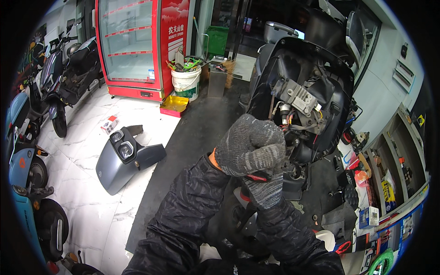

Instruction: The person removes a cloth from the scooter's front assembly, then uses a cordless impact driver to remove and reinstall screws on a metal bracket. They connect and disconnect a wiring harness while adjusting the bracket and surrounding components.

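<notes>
The left hand partly covers the right hand.

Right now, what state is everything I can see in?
Left hand: gloved, curled, grip hidden
Right hand: gloved, below the left, grip unclear
Red-and-black item: partly hidden between the hands
Black scooter: opened up, wires exposed
Headlight panel: detached
Red fridge: upright
White bucket: filled with assorted items
</notes>
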The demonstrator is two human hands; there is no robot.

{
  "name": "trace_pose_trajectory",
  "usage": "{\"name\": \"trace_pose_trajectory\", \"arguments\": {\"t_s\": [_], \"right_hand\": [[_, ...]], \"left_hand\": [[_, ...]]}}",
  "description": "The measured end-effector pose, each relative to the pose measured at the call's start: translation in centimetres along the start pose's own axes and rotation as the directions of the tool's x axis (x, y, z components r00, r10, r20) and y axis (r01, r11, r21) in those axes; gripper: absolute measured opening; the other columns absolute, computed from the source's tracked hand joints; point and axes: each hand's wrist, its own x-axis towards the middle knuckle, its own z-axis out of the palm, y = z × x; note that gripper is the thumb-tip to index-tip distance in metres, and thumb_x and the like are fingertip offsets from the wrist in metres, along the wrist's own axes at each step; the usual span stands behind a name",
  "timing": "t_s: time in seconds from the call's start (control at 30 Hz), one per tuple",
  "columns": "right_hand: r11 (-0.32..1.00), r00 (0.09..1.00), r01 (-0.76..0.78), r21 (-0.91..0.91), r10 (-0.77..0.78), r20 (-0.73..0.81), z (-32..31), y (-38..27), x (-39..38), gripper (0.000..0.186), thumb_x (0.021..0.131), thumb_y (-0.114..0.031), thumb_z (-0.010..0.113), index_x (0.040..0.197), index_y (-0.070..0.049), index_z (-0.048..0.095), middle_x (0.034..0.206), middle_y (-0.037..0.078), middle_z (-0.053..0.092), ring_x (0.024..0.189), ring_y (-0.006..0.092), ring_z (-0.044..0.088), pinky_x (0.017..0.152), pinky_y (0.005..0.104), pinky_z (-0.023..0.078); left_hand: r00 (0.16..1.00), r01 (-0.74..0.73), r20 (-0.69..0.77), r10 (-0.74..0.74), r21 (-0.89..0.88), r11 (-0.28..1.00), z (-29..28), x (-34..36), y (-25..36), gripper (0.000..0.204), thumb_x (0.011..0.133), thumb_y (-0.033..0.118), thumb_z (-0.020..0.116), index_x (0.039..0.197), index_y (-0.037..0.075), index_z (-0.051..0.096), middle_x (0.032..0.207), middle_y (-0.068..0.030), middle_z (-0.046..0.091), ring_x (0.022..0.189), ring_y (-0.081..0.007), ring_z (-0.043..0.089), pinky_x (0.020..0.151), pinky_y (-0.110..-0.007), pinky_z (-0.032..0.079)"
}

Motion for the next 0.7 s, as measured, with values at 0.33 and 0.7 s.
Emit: {"name": "trace_pose_trajectory", "arguments": {"t_s": [0.33, 0.7], "right_hand": [[0.937, 0.994, 0.082, -0.339, -0.05, 0.102, -2.9, -1.2, -0.9, 0.078, 0.095, -0.046, 0.079, 0.155, -0.007, 0.049, 0.151, 0.021, 0.056, 0.139, 0.038, 0.058, 0.115, 0.0485, 0.051], [0.999, 0.998, 0.021, -0.047, -0.018, 0.059, -4.9, -1.3, 3.3, 0.061, 0.089, -0.041, 0.084, 0.137, -0.007, 0.067, 0.128, 0.017, 0.072, 0.115, 0.0346, 0.073, 0.097, 0.0442, 0.061]], "left_hand": [[0.992, -0.112, 0.054, 0.114, -0.041, 0.993, 0.4, 1.8, 2.7, 0.024, 0.091, 0.02, 0.074, 0.096, -0.004, 0.077, 0.091, -0.0154, 0.078, 0.087, -0.031, 0.076, 0.093, -0.045, 0.059], [0.964, -0.265, -0.015, 0.266, -0.153, 0.952, 0.3, 3.9, 0.4, 0.024, 0.098, 0.019, 0.068, 0.089, -0.003, 0.074, 0.084, -0.014, 0.073, 0.077, -0.0293, 0.073, 0.072, -0.04, 0.057]]}}
